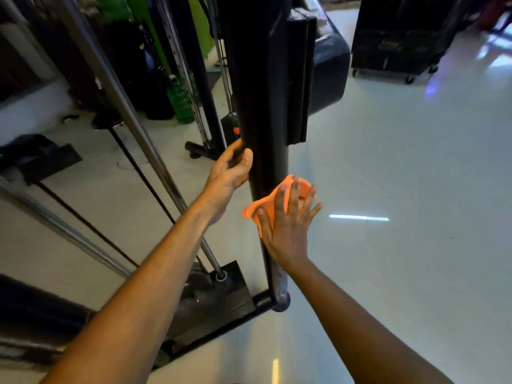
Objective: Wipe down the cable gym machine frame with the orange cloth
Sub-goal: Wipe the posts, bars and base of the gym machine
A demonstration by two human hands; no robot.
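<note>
Orange cloth [273, 202] sits low on the black frame upright [263, 106], pressed flat by right hand [285, 225], grip released; left hand [231, 173] clasps the post above; wipe mid-course, base rail [210, 331] apparently remaining.

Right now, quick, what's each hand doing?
Left hand: fingers curled round the black post, gripping it.
Right hand: open, flat fingers pressing the orange cloth against the post.

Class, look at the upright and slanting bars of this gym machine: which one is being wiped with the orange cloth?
The thick black post in the middle. The right hand presses the orange cloth against it; the thin chrome rods lie to the left, untouched.
</note>
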